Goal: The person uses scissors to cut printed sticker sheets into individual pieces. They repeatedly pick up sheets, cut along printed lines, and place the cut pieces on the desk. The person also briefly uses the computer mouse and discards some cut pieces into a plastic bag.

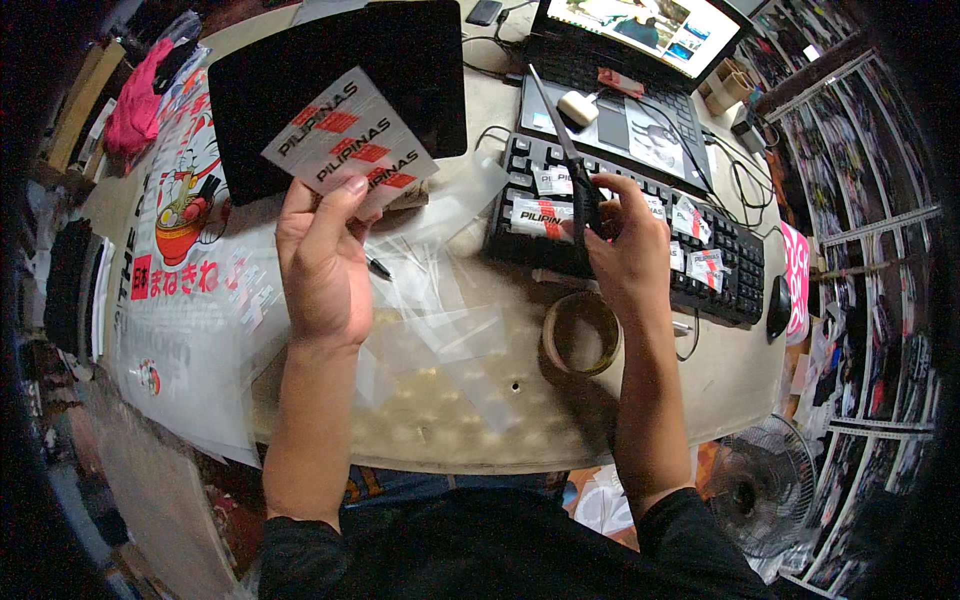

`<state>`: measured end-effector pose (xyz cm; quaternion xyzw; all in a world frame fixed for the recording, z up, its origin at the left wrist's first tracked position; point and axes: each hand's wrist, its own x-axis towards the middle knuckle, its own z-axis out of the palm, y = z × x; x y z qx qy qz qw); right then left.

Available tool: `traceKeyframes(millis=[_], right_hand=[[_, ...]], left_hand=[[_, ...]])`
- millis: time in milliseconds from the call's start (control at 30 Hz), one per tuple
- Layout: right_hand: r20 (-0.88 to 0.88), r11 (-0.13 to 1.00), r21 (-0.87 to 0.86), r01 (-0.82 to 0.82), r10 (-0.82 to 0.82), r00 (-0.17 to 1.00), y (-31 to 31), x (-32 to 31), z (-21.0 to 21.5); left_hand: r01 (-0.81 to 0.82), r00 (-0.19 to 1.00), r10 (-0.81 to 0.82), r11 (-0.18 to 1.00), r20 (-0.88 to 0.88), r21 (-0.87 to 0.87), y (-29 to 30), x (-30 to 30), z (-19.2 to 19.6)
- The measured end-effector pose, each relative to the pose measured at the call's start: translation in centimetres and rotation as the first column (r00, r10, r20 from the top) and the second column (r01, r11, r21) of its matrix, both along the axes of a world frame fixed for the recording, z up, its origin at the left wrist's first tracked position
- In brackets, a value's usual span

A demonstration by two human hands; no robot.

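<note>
My left hand (325,255) pinches a small white sheet (350,135) printed with rows of black lettering and red marks, between thumb and fingers. It is raised in front of a black panel (300,60). My right hand (632,235) is closed round the black handle of what look like scissors (570,145), their long thin blades pointing up and away. Cut pieces with the same print (540,217) lie on the black keyboard (740,285) around my right hand. Below it a roll of tape (582,335) rests on the table.
Clear film scraps (440,320) are strewn across the table (450,445), with a black pen (378,267) among them. A printed plastic sheet (190,350) covers the left side. Behind the keyboard stands an open laptop (630,110); a mouse (779,305) and cables lie at the right.
</note>
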<state>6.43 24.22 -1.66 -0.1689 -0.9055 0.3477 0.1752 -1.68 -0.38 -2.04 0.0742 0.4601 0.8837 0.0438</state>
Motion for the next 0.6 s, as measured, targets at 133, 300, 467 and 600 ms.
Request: traceKeyframes(millis=[133,300,467,600], right_hand=[[-0.04,0.998,-0.016,0.06,-0.06,0.997,-0.1,-0.6,-0.6],[-0.225,0.993,-0.086,0.076,-0.094,0.97,0.0,-0.5,-0.8],[-0.312,0.807,-0.56,-0.19,0.007,0.95,-2.4,1.7,-0.7],[-0.202,0.496,-0.802,-0.331,0.296,0.933,-7.7,3.6,0.0]], left_hand=[[0.014,0.999,-0.01,0.997,-0.047,0.081,1.0,0.2,0.6],[-0.092,0.995,0.093,0.995,-0.043,0.025,0.9,0.5,1.1],[-0.463,0.816,0.402,0.885,-0.416,-0.053,1.0,0.1,1.4],[-0.517,0.708,0.429,0.856,-0.561,0.003,1.2,0.1,1.5]])
